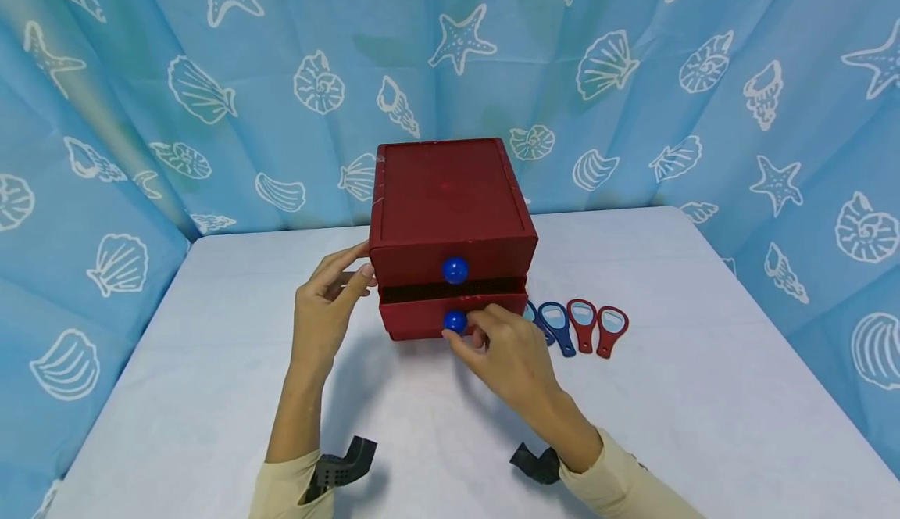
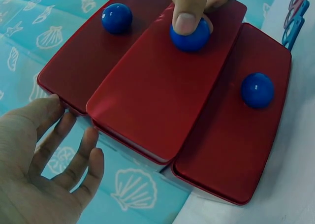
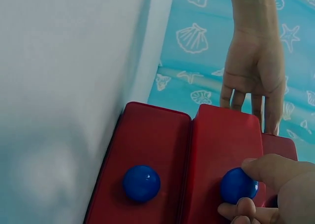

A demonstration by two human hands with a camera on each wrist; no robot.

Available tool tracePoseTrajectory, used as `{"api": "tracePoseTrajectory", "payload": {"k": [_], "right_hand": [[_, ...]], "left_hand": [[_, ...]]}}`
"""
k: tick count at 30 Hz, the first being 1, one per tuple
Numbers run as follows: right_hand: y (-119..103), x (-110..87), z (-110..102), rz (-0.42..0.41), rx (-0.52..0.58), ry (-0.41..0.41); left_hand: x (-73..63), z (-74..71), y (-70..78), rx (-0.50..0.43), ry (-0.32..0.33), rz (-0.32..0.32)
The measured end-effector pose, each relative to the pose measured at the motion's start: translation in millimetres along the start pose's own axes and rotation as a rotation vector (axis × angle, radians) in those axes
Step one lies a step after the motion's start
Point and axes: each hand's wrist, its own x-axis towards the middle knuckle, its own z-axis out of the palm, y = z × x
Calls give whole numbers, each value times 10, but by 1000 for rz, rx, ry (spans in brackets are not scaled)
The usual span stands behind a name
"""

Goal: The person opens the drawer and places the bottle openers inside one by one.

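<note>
A dark red drawer box point(image 1: 450, 191) stands on the white table, its drawer fronts facing me, each with a round blue knob. My right hand point(image 1: 509, 347) pinches the knob point(image 2: 189, 37) of the middle drawer point(image 2: 147, 86) between thumb and fingers. That drawer juts out past the top drawer point(image 2: 81, 61) and the bottom drawer point(image 2: 231, 135), and a dark gap shows above its front in the head view. With fingers spread and loosely bent, my left hand point(image 1: 326, 308) has its fingertips at the box's left side.
Several small blue and red handled pieces point(image 1: 581, 323) with oval heads lie on the table right of the box, one partly hidden behind my right hand. A blue curtain point(image 1: 457, 81) printed with shells and starfish hangs behind the white table point(image 1: 703, 394) and along its sides.
</note>
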Motion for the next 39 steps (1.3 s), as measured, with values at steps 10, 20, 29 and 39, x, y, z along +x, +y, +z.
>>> {"api": "tracePoseTrajectory", "payload": {"k": [10, 20, 29, 39], "right_hand": [[-40, -80, -30, -9, 0, 31], [-96, -223, -75, -10, -28, 20], [-151, -351, -129, 26, 14, 33], [-190, -471, -163, 34, 20, 55]], "left_hand": [[-14, 0, -1, 0, 3, 7], [-28, -2, -20, -4, -3, 4], [-18, 6, -10, -24, -6, 16], [-28, 11, -3, -5, -4, 20]]}}
